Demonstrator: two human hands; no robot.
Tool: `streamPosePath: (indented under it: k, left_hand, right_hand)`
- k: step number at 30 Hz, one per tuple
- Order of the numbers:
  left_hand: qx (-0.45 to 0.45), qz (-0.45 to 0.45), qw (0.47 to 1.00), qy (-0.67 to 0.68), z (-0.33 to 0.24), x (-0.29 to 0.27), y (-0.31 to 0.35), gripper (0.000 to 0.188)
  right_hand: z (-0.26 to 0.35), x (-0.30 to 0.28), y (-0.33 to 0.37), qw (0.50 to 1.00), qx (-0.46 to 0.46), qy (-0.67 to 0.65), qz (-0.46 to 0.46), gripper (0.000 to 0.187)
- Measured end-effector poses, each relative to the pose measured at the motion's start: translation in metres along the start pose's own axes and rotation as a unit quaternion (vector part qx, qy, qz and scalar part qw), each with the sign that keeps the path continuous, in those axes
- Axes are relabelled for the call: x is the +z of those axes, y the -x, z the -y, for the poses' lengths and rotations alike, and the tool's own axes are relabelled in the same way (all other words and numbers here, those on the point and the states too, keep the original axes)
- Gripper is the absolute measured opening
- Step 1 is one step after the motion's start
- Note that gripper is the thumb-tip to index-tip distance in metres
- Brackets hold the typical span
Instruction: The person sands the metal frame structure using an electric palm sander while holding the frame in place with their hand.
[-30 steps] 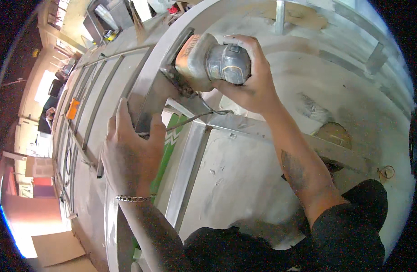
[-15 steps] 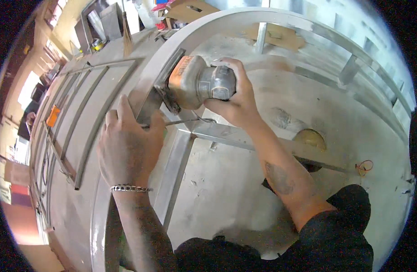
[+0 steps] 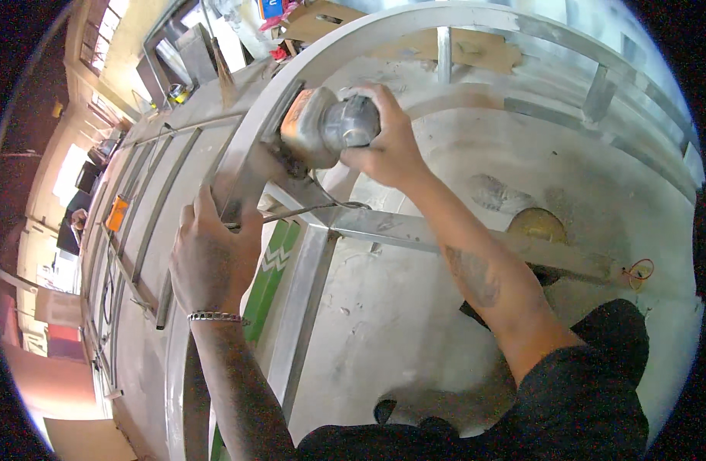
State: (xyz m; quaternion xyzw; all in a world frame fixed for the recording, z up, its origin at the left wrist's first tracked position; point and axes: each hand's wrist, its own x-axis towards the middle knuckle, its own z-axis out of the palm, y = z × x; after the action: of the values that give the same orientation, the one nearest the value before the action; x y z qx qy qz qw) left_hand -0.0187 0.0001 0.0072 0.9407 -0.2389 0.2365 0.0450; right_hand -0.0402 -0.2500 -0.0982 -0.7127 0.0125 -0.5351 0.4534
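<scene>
My right hand [image 3: 395,142] is wrapped round the dark rear body of a grey and orange power sander [image 3: 310,127]. The sander's flat pad lies against a curved bar of a grey metal frame [image 3: 333,42]. Lower on the same bar, my left hand [image 3: 214,269] grips the metal, its thumb on one side and its fingers on the other. A dark cord [image 3: 314,207] runs from beside my left thumb across the crossbar [image 3: 391,228]. My left palm and most of the bar under it are hidden.
A ladder-like metal frame [image 3: 165,203] lies on the floor at the left, with an orange object [image 3: 117,213] near it. A green strip with white zigzags [image 3: 264,292] shows beside my left wrist. Cardboard [image 3: 460,50] and a broom [image 3: 222,69] are farther off.
The view has turned a little left. The sander has shifted slightly up along the curved bar with my right hand. More of the green strip shows beside my left hand, which still grips the frame.
</scene>
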Motion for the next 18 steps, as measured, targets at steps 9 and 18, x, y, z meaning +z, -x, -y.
streamPosePath:
  k: [9, 18]
  left_hand:
    - [0.001, 0.012, 1.000, 0.019, 0.008, 0.005, -0.003, 0.068]
    - [0.013, -0.016, 1.000, 0.002, 0.007, 0.012, -0.003, 0.064]
  right_hand:
    - [0.019, 0.007, 0.012, 0.999, -0.048, -0.017, -0.005, 0.067]
    - [-0.007, 0.000, -0.013, 0.998, -0.050, 0.024, -0.040, 0.068]
